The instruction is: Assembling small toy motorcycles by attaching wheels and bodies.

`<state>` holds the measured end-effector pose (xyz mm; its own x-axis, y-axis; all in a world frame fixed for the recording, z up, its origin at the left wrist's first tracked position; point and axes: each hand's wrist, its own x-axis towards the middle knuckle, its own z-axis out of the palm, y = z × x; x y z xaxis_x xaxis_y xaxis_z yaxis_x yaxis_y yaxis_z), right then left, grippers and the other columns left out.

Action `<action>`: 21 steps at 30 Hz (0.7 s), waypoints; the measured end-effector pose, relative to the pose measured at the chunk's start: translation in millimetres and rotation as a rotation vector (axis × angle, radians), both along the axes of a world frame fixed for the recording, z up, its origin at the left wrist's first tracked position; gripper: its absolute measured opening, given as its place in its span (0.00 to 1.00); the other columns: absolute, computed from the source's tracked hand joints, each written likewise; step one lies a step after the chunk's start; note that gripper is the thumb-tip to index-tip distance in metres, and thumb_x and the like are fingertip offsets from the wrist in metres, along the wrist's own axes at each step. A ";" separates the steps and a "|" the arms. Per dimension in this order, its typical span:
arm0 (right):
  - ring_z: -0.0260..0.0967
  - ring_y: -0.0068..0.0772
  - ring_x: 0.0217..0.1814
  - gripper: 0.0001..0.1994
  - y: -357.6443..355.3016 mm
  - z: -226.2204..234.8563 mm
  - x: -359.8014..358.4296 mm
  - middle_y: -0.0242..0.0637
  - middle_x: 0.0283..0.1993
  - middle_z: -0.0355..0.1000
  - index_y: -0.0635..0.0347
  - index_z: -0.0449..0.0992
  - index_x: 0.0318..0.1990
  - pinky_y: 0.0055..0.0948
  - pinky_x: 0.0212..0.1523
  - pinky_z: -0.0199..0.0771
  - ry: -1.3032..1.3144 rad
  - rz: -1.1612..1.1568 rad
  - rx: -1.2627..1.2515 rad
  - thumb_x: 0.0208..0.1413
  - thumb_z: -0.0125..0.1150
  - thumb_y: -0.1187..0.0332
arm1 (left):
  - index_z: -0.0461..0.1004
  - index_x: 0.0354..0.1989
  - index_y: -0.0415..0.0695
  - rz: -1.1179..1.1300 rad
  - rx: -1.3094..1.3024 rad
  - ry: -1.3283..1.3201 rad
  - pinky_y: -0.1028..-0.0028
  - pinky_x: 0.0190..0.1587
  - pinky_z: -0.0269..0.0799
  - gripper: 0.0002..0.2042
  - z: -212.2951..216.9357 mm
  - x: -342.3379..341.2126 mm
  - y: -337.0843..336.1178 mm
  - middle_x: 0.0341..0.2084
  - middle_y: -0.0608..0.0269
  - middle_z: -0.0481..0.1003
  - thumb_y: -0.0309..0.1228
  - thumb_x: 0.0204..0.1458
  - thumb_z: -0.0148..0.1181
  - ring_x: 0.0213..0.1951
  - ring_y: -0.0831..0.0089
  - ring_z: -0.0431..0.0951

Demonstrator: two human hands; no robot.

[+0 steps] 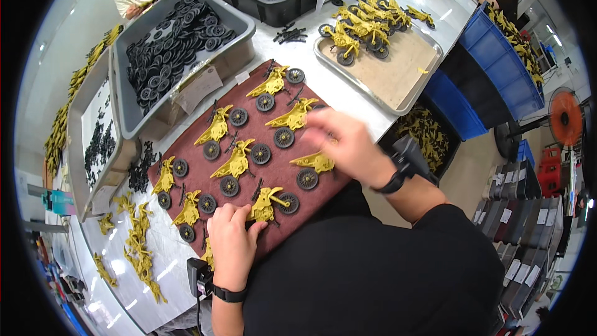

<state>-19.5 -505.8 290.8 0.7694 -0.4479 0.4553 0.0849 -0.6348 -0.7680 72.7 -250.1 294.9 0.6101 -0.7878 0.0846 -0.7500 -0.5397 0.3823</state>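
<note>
A brown cloth mat (186, 137) carries several yellow toy motorcycle bodies, each with black spoked wheels and small dark parts beside it. At the mat's near edge, my left hand (231, 242) has its thumb and index finger closed about the rear end of a yellow toy motorcycle body (264, 206). A black wheel (288, 203) lies at that body's front. Over the mat's right side is my right hand (342, 143), its fingers smeared by motion, so any grip is hidden. Just beneath it sits another yellow body (316, 161) with a wheel (307, 178).
A grey bin of black wheels (245, 50) stands beyond the mat, with a black bin of dark parts (273, 12) behind. At far right, a tray (404, 102) holds assembled toy motorcycles. Loose yellow parts (140, 249) lie left. Blue crates (497, 62) stand right; two people work farther off.
</note>
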 end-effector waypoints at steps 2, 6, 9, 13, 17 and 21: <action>0.74 0.36 0.38 0.10 -65.2 -11.3 -2.5 0.43 0.38 0.75 0.63 0.77 0.43 0.29 0.39 0.73 -0.152 -0.264 -0.044 0.55 0.61 0.70 | 0.77 0.37 0.41 -0.005 0.017 -0.014 0.64 0.41 0.62 0.18 4.7 -0.9 -4.9 0.29 0.60 0.69 0.32 0.36 0.71 0.37 0.61 0.70; 0.74 0.30 0.36 0.09 -217.1 -17.6 -31.8 0.39 0.38 0.76 0.62 0.76 0.44 0.26 0.37 0.73 -0.287 -0.678 -0.094 0.56 0.59 0.71 | 0.77 0.35 0.41 0.019 0.139 0.000 0.63 0.41 0.63 0.17 10.5 -1.0 -12.5 0.29 0.59 0.70 0.32 0.34 0.71 0.36 0.59 0.71; 0.75 0.34 0.42 0.12 -343.4 -28.1 -75.2 0.42 0.42 0.77 0.61 0.76 0.45 0.29 0.42 0.74 -0.147 -0.956 -0.164 0.54 0.58 0.69 | 0.77 0.32 0.41 0.026 0.197 0.000 0.63 0.39 0.62 0.16 12.4 -1.1 -19.8 0.28 0.59 0.70 0.32 0.32 0.72 0.35 0.58 0.71; 0.74 0.42 0.50 0.17 -469.7 -51.6 -100.2 0.47 0.47 0.76 0.63 0.74 0.48 0.34 0.51 0.72 0.074 -1.063 -0.151 0.51 0.58 0.66 | 0.78 0.31 0.39 0.097 0.292 -0.060 0.61 0.39 0.68 0.18 24.7 -11.9 -31.5 0.27 0.56 0.72 0.29 0.26 0.74 0.35 0.55 0.73; 0.69 0.48 0.57 0.24 -544.8 -72.9 -101.3 0.52 0.52 0.72 0.66 0.70 0.54 0.37 0.57 0.68 0.229 -1.008 -0.138 0.49 0.59 0.65 | 0.70 0.28 0.38 0.003 0.345 -0.116 0.58 0.38 0.69 0.02 42.2 -16.1 -38.8 0.29 0.48 0.70 0.22 0.46 0.53 0.34 0.50 0.73; 0.68 0.50 0.57 0.28 -560.4 -81.5 -78.8 0.53 0.53 0.72 0.66 0.67 0.57 0.37 0.57 0.67 0.423 -1.044 -0.178 0.48 0.61 0.62 | 0.70 0.28 0.38 0.044 0.376 -0.076 0.58 0.37 0.69 0.02 39.9 -14.5 -42.1 0.28 0.48 0.70 0.22 0.46 0.53 0.34 0.50 0.73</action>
<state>-98.3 -1066.2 209.3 0.1657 -0.9145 0.3691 -0.7930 -0.3461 -0.5014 58.2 -292.2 334.9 0.6472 -0.7457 -0.1583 -0.7416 -0.6640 0.0958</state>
